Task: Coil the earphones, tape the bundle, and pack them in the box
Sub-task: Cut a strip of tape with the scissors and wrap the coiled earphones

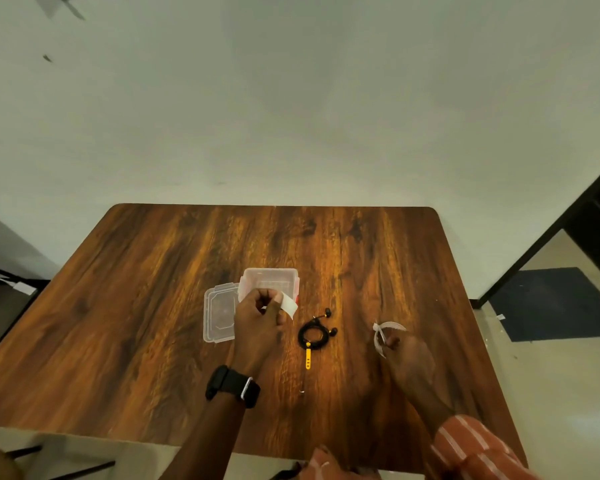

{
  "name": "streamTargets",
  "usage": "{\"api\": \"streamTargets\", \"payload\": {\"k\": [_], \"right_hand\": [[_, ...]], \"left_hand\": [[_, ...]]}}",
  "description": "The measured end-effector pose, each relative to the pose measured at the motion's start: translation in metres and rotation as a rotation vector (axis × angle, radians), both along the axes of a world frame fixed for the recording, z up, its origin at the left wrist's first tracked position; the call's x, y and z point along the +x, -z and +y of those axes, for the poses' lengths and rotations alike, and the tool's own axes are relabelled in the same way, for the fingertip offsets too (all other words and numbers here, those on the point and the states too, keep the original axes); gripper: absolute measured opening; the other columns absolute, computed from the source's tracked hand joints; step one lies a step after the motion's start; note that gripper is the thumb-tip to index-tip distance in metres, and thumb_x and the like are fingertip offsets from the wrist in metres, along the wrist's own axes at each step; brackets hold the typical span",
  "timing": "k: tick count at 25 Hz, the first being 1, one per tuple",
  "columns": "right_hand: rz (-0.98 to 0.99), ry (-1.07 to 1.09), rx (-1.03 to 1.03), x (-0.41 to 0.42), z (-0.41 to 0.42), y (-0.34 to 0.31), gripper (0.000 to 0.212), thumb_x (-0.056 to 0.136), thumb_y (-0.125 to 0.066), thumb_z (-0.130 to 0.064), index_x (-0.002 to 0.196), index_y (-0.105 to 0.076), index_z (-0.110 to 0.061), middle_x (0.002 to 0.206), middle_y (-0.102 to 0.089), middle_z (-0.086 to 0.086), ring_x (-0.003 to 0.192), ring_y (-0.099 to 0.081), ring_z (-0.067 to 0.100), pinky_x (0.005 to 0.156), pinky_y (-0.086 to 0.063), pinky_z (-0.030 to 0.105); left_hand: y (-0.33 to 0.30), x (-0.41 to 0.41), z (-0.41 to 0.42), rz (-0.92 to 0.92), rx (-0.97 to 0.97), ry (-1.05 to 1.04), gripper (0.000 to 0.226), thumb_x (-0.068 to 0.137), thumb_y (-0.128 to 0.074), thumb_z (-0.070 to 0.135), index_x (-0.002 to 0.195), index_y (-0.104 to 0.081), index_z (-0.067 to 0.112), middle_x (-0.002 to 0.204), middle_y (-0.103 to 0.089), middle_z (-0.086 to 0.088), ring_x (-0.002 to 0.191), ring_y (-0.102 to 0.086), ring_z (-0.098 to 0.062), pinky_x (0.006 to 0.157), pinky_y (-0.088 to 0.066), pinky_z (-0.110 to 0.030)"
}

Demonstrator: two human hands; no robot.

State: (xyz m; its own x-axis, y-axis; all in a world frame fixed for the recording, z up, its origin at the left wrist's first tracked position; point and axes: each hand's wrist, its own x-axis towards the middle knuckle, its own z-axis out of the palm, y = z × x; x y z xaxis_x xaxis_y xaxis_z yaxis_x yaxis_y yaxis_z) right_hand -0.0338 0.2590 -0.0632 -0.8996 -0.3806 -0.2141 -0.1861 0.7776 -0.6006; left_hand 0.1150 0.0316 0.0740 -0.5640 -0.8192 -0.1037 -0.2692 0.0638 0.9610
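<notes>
Coiled earphones [314,336] on wooden table [153,289], between both hands, untouched. Left hand [258,322] pinching white tape strip [289,305], partly hiding open clear box [271,282]; lid [219,313] beside. Right hand [407,355] curled around tape roll [385,336], roll mostly hidden.

Both forearms reach forward over the worktop [153,289]. The left hand [257,320] is raised, back of the hand toward the camera, and its fingers are curled; thumb and fingertips pinch a white piece of tape [289,305]. A black smartwatch [232,386] sits on the left wrist. The right hand [407,355] is lower, fingers curled, its grip on the tape roll [383,336]. The right sleeve [471,448] is orange with white stripes.
</notes>
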Motion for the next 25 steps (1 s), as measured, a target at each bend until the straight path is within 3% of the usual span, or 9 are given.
{"api": "streamTargets", "payload": {"k": [3,7,9,10,12,13,20,22,25], "right_hand": [[-0.036,-0.075,0.256,0.011,0.005,0.016,0.031,0.085,-0.066,-0.027,0.113,-0.068,-0.014,0.107,-0.071,0.006,0.098,-0.068,0.025,0.085,-0.055,0.036],[-0.113,-0.32,0.479,0.013,-0.001,0.0,0.03,0.083,-0.072,-0.019,0.111,-0.071,-0.009,0.111,-0.073,0.006,0.1,-0.07,0.021,0.078,-0.055,0.029],[-0.135,-0.259,0.233,0.019,-0.011,-0.025,0.02,0.086,-0.071,-0.024,0.104,-0.073,-0.016,0.104,-0.074,0.0,0.089,-0.071,0.009,0.069,-0.05,0.021],[-0.252,-0.146,-0.078,0.023,-0.019,-0.04,0.017,0.087,-0.072,-0.027,0.102,-0.074,-0.019,0.101,-0.075,-0.003,0.083,-0.07,0.002,0.068,-0.049,0.018],[-0.704,0.012,-0.698,0.034,-0.04,-0.077,0.021,0.087,-0.071,-0.03,0.104,-0.074,-0.02,0.099,-0.076,-0.002,0.081,-0.071,0.004,0.071,-0.052,0.022],[-0.837,0.04,-0.85,0.037,-0.05,-0.088,0.024,0.086,-0.07,-0.029,0.106,-0.073,-0.017,0.097,-0.077,0.0,0.084,-0.072,0.01,0.074,-0.053,0.027],[-0.865,0.278,-0.873,0.04,-0.065,-0.082,0.005,0.085,-0.072,-0.008,0.087,-0.075,-0.011,0.076,-0.069,0.008,0.067,-0.063,0.013,0.061,-0.047,0.026],[-0.858,0.438,-0.856,0.038,-0.063,-0.078,0.007,0.084,-0.073,-0.008,0.09,-0.072,-0.01,0.075,-0.07,0.005,0.066,-0.062,0.012,0.062,-0.049,0.027],[-0.767,0.695,-0.773,0.034,-0.052,-0.067,0.013,0.082,-0.075,-0.007,0.094,-0.069,-0.011,0.074,-0.068,0.006,0.061,-0.059,0.013,0.054,-0.048,0.025]], "left_hand": [[0.01,-0.004,-0.002,-0.032,0.034,0.071,0.005,0.094,-0.06,0.014,0.092,-0.064,0.012,0.076,-0.068,-0.006,0.057,-0.062,-0.004,0.05,-0.05,-0.013],[0.015,-0.012,0.0,-0.031,0.121,0.236,0.006,0.093,-0.062,0.013,0.092,-0.067,0.01,0.076,-0.07,-0.006,0.062,-0.063,-0.012,0.053,-0.05,-0.016],[0.016,-0.018,0.004,-0.023,0.189,0.338,0.007,0.093,-0.062,0.011,0.09,-0.069,0.012,0.075,-0.071,-0.002,0.061,-0.063,-0.011,0.055,-0.051,-0.019],[0.016,-0.021,0.006,-0.006,0.245,0.365,0.008,0.092,-0.062,0.011,0.089,-0.069,0.012,0.075,-0.072,-0.003,0.06,-0.063,-0.01,0.055,-0.051,-0.019],[0.022,-0.029,0.01,0.026,0.351,0.395,0.008,0.092,-0.063,0.01,0.089,-0.07,0.01,0.077,-0.07,-0.01,0.059,-0.061,-0.012,0.055,-0.05,-0.021],[0.024,-0.032,0.012,0.032,0.372,0.401,0.008,0.091,-0.063,0.01,0.09,-0.071,0.01,0.077,-0.069,-0.013,0.058,-0.059,-0.013,0.054,-0.049,-0.022],[0.036,-0.051,0.008,-0.035,0.382,0.486,0.014,0.089,-0.067,0.015,0.096,-0.072,0.003,0.079,-0.066,-0.021,0.061,-0.053,-0.018,0.053,-0.043,-0.023],[0.047,-0.055,0.001,-0.101,0.22,0.482,0.017,0.09,-0.067,0.026,0.091,-0.075,0.01,0.079,-0.071,-0.015,0.065,-0.059,-0.013,0.059,-0.044,-0.023],[0.083,-0.048,-0.004,-0.331,-0.395,0.462,0.018,0.092,-0.062,0.036,0.087,-0.072,0.022,0.085,-0.068,0.01,0.076,-0.06,-0.004,0.067,-0.043,-0.021]]}}
